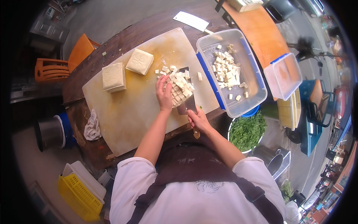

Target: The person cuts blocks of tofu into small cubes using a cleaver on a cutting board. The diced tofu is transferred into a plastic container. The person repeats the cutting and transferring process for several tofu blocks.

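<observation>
My right hand (198,119) grips the wooden handle of a cleaver (192,105), its blade lying flat beneath part of a pile of diced tofu (179,89). Against the left side of that pile rests my left hand (164,93), fingers slightly bent and touching the cubes. Both are over a large, stained white cutting board (131,117). Two whole tofu blocks (114,77) with stamped tops sit on its left part. To the right of the board, a clear plastic container (250,98) with blue side clips holds more tofu cubes (225,68). One loose piece (199,76) lies between the blade and the container.
A second cleaver (193,21) lies at the table's far edge. A crumpled cloth (92,126) is left of the board. Below the container stands a tub of chopped greens (247,133). An orange table (260,30), a smaller clear container (284,75) and yellow baskets (79,197) are around.
</observation>
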{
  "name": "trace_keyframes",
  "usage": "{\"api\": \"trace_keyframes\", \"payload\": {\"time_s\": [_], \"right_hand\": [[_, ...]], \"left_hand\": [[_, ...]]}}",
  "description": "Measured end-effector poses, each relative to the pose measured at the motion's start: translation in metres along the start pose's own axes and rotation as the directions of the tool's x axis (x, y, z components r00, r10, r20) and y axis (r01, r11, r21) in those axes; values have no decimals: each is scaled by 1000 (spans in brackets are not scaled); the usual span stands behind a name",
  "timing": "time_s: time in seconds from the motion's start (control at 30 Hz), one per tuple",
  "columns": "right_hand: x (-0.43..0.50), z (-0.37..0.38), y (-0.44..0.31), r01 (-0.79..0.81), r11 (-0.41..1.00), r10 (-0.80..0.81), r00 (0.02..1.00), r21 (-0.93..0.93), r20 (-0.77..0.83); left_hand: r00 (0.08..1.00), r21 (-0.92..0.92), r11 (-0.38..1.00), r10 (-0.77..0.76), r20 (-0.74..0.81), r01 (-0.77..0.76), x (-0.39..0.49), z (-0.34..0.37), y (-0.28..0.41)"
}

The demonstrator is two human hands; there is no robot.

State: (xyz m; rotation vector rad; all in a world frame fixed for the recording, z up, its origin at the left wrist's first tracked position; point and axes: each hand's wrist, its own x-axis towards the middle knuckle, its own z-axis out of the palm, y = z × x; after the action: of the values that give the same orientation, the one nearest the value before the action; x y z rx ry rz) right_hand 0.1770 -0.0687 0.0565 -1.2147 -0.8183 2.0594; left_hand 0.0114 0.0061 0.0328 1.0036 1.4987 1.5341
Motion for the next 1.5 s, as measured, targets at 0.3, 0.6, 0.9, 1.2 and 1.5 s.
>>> {"api": "trace_keyframes", "payload": {"time_s": [0.3, 0.6, 0.9, 1.2, 1.5], "right_hand": [[-53, -62, -97, 191, 970, -128, 929, 153, -347], [-46, -119, -131, -90, 510, -696, 542, -856, -471], [-38, -33, -62, 100, 416, -490, 862, -904, -131], [0, -18, -3, 42, 359, -533, 830, -932, -168], [24, 13, 23, 48, 996, -55, 995, -77, -85]], "left_hand": [[932, -126, 991, 91, 352, -50, 28, 155, 61], [940, 312, 918, 145, 310, -245, 118, 80, 3], [795, 588, 654, 33, 606, -476, 66, -10, -22], [946, 597, 734, 238, 219, -322, 57, -16, -56], [967, 421, 871, 244, 74, -252, 16, 29, -42]]}}
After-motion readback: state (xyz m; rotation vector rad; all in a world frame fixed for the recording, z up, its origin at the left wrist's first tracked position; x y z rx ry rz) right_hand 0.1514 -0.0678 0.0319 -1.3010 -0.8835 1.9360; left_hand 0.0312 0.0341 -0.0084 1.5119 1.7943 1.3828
